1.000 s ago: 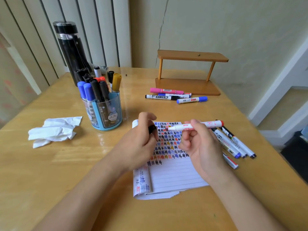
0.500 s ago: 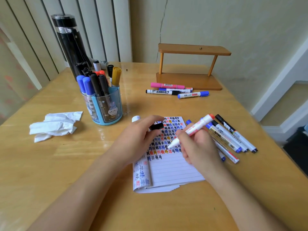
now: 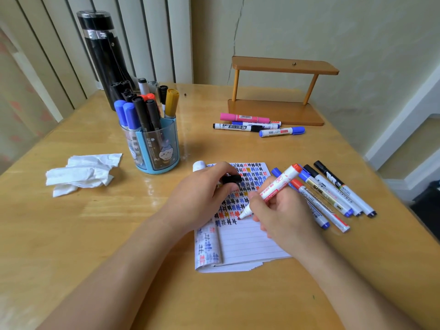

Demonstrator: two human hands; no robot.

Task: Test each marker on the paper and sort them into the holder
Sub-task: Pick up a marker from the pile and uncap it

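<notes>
My right hand [image 3: 283, 215] grips a white marker with a red end [image 3: 276, 186], tilted with its tip touching the lined paper [image 3: 247, 244] beside rows of coloured test marks. My left hand [image 3: 202, 196] rests on the paper's top left and pinches a black-ended marker [image 3: 231, 179] whose white end [image 3: 198, 166] sticks out behind the fingers. The blue holder [image 3: 154, 148] stands to the left of the paper with several capped markers upright in it. Several loose markers [image 3: 333, 196] lie on the table just right of my right hand.
More markers [image 3: 252, 126] lie at the back in front of a small wooden stand [image 3: 281, 110]. A tall black bottle [image 3: 104, 55] stands behind the holder. A crumpled white tissue [image 3: 81, 172] lies at the left. The table's right edge is close to the loose markers.
My right hand turned the red marker from level above the paper to tip-down and brought its tip onto the paper. My left hand stayed on the paper's top left.
</notes>
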